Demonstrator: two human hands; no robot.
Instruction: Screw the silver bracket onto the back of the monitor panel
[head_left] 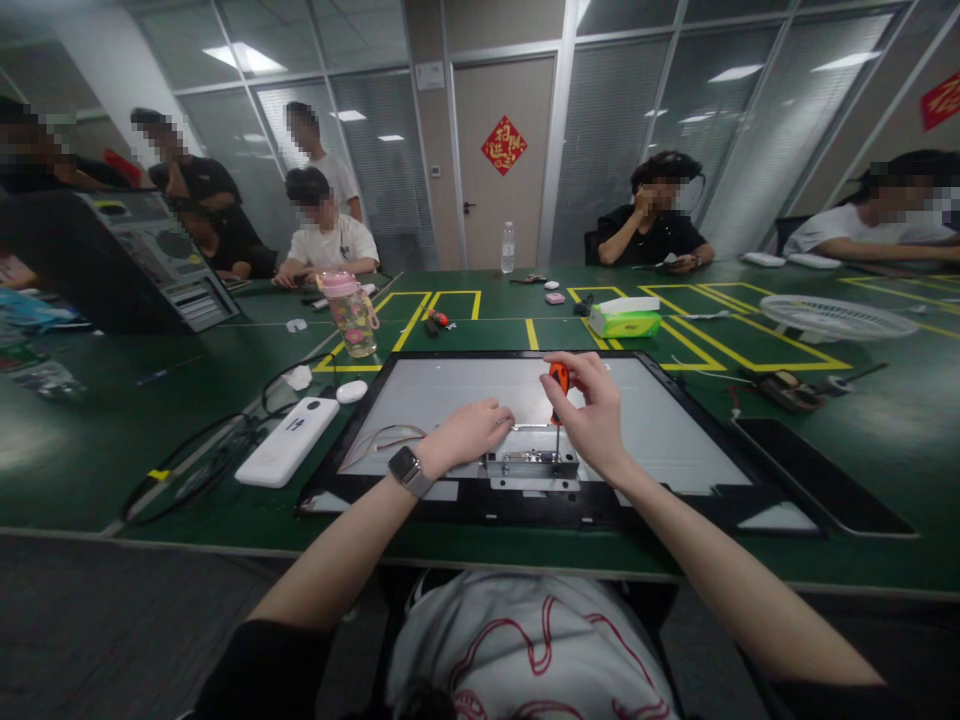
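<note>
One view, the head camera's, reaches me, and I judge the step in hand to be screw work on the metal bracket (534,470); whether tightening or loosening, I cannot tell. That bracket lies on the flat panel (660,430), close to its near edge, and the panel itself lies along the near edge of the green surface (480,546). As I read it, the next move calls for a plumb shaft, light downward pressure and a steady bracket.

On my right hand (596,410) the fingers are narrow, closed round the handle of the screwdriver (559,385), which stands nearly upright, its tip at the bracket's right end. My left hand (469,435) lies low over the panel, its fingers slightly bent beside the bracket; I can't tell whether they grip anything.
</note>
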